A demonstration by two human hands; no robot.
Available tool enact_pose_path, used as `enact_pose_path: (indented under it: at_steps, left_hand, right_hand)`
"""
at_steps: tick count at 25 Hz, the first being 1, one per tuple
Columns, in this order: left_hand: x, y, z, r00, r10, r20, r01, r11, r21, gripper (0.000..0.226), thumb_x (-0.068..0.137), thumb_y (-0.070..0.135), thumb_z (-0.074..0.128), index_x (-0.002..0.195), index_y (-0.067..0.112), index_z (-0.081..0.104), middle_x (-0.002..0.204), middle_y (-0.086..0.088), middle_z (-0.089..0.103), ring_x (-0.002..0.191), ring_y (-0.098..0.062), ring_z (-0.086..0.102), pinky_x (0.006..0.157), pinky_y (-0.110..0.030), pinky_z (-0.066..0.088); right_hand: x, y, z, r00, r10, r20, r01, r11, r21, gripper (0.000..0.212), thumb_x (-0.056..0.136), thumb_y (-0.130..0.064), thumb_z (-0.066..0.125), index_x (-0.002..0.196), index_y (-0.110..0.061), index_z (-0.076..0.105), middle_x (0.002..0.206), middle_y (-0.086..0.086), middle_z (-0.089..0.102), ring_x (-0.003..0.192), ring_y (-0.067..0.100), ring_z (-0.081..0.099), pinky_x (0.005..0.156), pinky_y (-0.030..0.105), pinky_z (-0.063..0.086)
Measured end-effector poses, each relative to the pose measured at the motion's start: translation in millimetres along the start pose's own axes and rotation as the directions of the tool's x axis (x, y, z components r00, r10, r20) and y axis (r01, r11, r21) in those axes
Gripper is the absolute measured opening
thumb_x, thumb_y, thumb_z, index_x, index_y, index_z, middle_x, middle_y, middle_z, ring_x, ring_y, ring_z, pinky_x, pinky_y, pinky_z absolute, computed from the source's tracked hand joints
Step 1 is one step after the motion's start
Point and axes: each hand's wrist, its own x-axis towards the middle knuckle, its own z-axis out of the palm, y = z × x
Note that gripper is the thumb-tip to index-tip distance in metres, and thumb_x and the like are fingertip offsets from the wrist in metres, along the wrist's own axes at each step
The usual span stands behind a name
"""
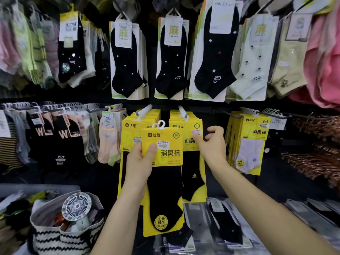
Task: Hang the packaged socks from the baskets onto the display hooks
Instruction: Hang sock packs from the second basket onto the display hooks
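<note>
My left hand (140,162) grips a yellow-carded pack of black socks (164,181) by its left edge, thumb on the front. Its white plastic hanger (159,124) points up, just below two display hooks. The left hook (144,110) and the right hook (182,111) each carry a stack of the same yellow packs (191,133). My right hand (211,144) is beside the right stack, fingers curled and touching the front pack's upper right corner; whether it pinches the card is unclear.
A striped fabric basket (60,234) with a small white fan (76,207) stands at lower left. Loose sock packs (226,221) lie on the shelf below. Another yellow stack with white socks (248,144) hangs to the right; black ankle socks (171,59) hang above.
</note>
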Motion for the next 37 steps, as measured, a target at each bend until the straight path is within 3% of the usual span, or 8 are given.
enact_pose_path:
  at_steps: [4,6,8,12,22,26,30,37]
  left_hand:
    - [-5.3,-2.6,13.3,0.999,0.020,0.035,-0.021,1.000,0.012,0.012,0.091,0.020,0.058,0.095,0.028,0.065,0.102,0.002,0.071,0.098,-0.018,0.067,0.084,-0.039,0.055]
    - [-7.9,-5.2,19.0,0.999,0.023,0.047,-0.024,0.999,0.021,0.010,0.090,0.021,0.060,0.094,0.028,0.066,0.100,0.002,0.072,0.096,-0.016,0.068,0.083,-0.039,0.056]
    - [-8.0,-7.9,19.5,0.999,0.025,0.037,-0.026,0.999,0.039,0.009,0.091,0.024,0.058,0.096,0.026,0.065,0.101,0.001,0.071,0.096,-0.017,0.067,0.085,-0.040,0.055]
    - [2.1,-10.9,4.9,0.998,0.042,-0.044,-0.037,0.995,0.095,0.013,0.095,0.022,0.051,0.095,0.016,0.062,0.101,-0.012,0.069,0.099,-0.033,0.063,0.089,-0.051,0.050]
    - [14.3,-4.9,-18.9,0.983,0.106,-0.148,-0.092,0.991,0.096,0.019,0.096,0.022,0.049,0.105,0.012,0.063,0.099,0.001,0.071,0.096,-0.025,0.067,0.084,-0.043,0.054]
    - [15.2,-0.5,-22.3,0.971,0.170,-0.168,-0.143,0.976,0.164,0.019,0.096,0.021,0.049,0.103,0.012,0.064,0.083,0.026,0.068,0.089,-0.017,0.067,0.081,-0.041,0.054]
    - [13.4,-0.5,-22.4,0.977,0.124,-0.173,-0.101,0.986,0.136,0.019,0.096,0.023,0.050,0.104,0.012,0.064,0.095,0.002,0.071,0.091,-0.020,0.068,0.084,-0.043,0.055]
    - [7.4,-1.1,-10.7,0.992,0.062,-0.113,-0.054,0.996,0.071,0.017,0.096,0.021,0.050,0.102,0.013,0.063,0.103,-0.007,0.070,0.097,-0.024,0.066,0.085,-0.042,0.054]
  right_hand:
    - [-29.6,0.0,-5.7,0.969,-0.155,0.191,0.119,0.974,0.190,0.030,0.086,-0.047,0.057,0.094,-0.018,0.059,0.090,-0.003,0.063,0.084,0.013,0.059,0.069,0.018,0.049]
    - [-36.4,0.6,-4.0,0.941,-0.180,0.287,0.133,0.976,0.174,0.033,0.088,-0.040,0.057,0.094,-0.008,0.064,0.093,0.011,0.068,0.089,0.028,0.063,0.079,0.040,0.054]
    - [-32.8,-1.2,-6.7,0.961,-0.116,0.250,0.067,0.979,0.195,0.029,0.090,-0.031,0.058,0.090,-0.003,0.064,0.093,0.018,0.068,0.088,0.032,0.065,0.079,0.046,0.055]
    - [-12.9,-2.6,-14.1,0.992,0.050,0.117,-0.086,0.941,0.326,0.014,0.093,-0.022,0.056,0.086,-0.013,0.065,0.073,-0.002,0.067,0.055,-0.001,0.059,0.053,0.015,0.048]
    - [12.1,-13.1,1.6,0.995,-0.013,0.102,0.002,0.994,0.109,0.019,0.091,-0.029,0.057,0.073,-0.023,0.059,0.076,0.002,0.069,0.073,0.019,0.065,0.068,0.035,0.053]
    - [7.6,-4.0,2.6,0.997,-0.067,0.034,0.066,0.998,0.016,0.016,0.089,-0.036,0.059,0.088,-0.021,0.055,0.080,-0.002,0.066,0.071,0.012,0.062,0.055,0.022,0.045]
    - [3.6,6.2,4.7,0.998,-0.041,0.039,0.043,0.998,-0.054,0.055,0.085,-0.042,0.063,0.129,-0.016,0.042,0.114,0.000,0.050,0.100,0.016,0.053,0.083,0.033,0.047]
    - [-10.4,8.2,15.9,0.970,-0.107,0.220,0.129,0.988,-0.089,0.031,0.095,-0.029,0.050,0.124,-0.018,0.051,0.127,0.007,0.048,0.121,0.020,0.040,0.093,0.030,0.036]
